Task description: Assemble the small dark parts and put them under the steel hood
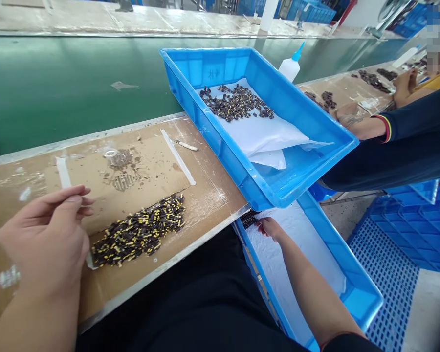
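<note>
The left hand, fingers drawn narrow with nothing visible in them, hangs near a heap of yellow-tipped dark pieces on the worktop; the right hand is at a dark cluster in the lower blue tray, its grip impossible to tell; the small pieces look light and stiff, probably best pinched by their dark middles.

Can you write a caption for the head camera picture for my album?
Right hand down at the lower blue tray, left hand beside a pile of dark-and-yellow pieces.
</note>
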{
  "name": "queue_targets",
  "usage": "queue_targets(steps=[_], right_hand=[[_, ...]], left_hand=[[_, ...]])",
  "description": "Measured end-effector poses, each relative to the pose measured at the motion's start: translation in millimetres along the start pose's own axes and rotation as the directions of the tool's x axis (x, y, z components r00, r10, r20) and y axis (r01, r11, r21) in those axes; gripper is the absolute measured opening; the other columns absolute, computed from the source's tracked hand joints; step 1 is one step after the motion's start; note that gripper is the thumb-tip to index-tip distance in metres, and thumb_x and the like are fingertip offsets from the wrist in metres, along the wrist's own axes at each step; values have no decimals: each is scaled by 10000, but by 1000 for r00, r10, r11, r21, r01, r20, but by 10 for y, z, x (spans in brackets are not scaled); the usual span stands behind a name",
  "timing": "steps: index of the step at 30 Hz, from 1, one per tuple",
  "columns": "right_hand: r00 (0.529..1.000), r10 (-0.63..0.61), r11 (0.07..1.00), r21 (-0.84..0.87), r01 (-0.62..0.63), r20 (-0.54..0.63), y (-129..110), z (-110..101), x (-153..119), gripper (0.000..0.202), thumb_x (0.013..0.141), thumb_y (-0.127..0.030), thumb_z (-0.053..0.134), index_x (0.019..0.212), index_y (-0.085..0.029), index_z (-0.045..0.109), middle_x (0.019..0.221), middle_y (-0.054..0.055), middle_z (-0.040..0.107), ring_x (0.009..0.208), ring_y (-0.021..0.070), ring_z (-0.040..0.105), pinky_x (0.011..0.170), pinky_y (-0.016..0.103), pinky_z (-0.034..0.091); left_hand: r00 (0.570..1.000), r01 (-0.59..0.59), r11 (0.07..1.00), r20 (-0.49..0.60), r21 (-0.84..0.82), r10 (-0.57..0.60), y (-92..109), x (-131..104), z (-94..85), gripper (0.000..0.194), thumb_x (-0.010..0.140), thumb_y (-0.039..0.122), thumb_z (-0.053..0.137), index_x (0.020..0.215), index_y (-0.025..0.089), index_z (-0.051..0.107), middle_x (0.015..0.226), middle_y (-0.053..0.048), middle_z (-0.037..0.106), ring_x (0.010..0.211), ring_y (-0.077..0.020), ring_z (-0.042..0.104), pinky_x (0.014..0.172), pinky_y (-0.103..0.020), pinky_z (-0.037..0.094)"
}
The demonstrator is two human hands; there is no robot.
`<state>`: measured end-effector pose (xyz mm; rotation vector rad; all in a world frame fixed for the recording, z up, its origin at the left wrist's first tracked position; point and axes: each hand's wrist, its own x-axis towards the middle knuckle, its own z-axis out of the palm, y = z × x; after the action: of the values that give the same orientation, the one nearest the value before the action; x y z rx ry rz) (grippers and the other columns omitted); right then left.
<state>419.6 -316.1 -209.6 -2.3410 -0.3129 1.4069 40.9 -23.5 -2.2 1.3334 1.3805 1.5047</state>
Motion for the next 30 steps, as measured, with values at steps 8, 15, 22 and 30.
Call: queue_targets(steps=[8, 15, 22, 30], right_hand=[[965, -199, 964, -144, 225, 173, -417, -129, -815, 305, 916, -255, 441, 744, -134, 662, 588, 24, 599, 504, 133, 511, 517, 262, 372], [600, -667, 680, 33, 732, 442, -1516, 242, -1816, 379, 1011, -489, 492, 925, -182, 696, 744, 28, 657, 618, 151, 576, 584, 264, 439], [209, -964, 133, -385, 913, 163, -2378, 897, -1669, 192, 956, -328, 583, 1074, -215, 683, 997, 58, 682, 753, 187, 622, 724, 319, 495], [99, -975, -23, -532, 847, 200, -2352, 968, -1377, 267, 956, -453, 546, 1011, -238, 696, 1026, 55, 701, 738, 205, 646, 686, 339, 520]], left_hand=[[998, -42, 994, 43, -99, 47, -316, 155, -108, 231, 783, 315, 739, 951, 160, 772, 790, -45, 713, 625, -124, 615, 555, -218, 476], [973, -68, 969, 197, -239, 117, -183, 140, -168, 322, 983, 386, 522, 742, 171, 517, 570, 23, 482, 530, -97, 460, 531, -203, 380], [814, -537, 843, 253, -15, 523, 525, -590, -941, 119, 900, 113, 619, 932, 192, 701, 736, -11, 634, 680, -131, 607, 643, -257, 493], [864, -498, 794, 126, 348, 487, 162, -1404, -2155, 298, 806, -14, 667, 1023, 185, 712, 761, -4, 655, 664, -116, 613, 622, -233, 505]])
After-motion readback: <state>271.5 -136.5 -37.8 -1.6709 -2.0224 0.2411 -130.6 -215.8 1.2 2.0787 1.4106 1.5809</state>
